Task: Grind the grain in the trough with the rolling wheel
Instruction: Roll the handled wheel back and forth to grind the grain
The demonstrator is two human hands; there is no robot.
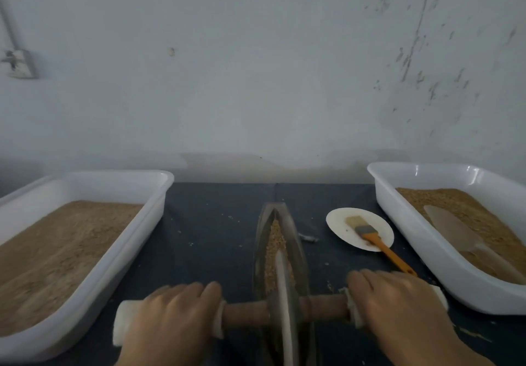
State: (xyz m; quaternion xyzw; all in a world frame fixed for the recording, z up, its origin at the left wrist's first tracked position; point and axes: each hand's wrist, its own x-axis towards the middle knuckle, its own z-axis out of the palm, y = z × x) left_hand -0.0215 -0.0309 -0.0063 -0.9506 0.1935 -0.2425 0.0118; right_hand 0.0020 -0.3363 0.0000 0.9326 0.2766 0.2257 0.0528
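A narrow, boat-shaped metal trough lies lengthwise on the dark table, pointing away from me. Tan grain fills its groove. A thin metal rolling wheel stands upright in the near part of the trough, on a wooden axle with white padded grips at both ends. My left hand is closed over the left grip. My right hand is closed over the right grip. The near end of the trough is hidden below the wheel.
A white tray of ground grain sits on the left. Another white tray on the right holds grain and a clear scoop. A white plate with an orange-handled brush lies between trough and right tray. Wall behind.
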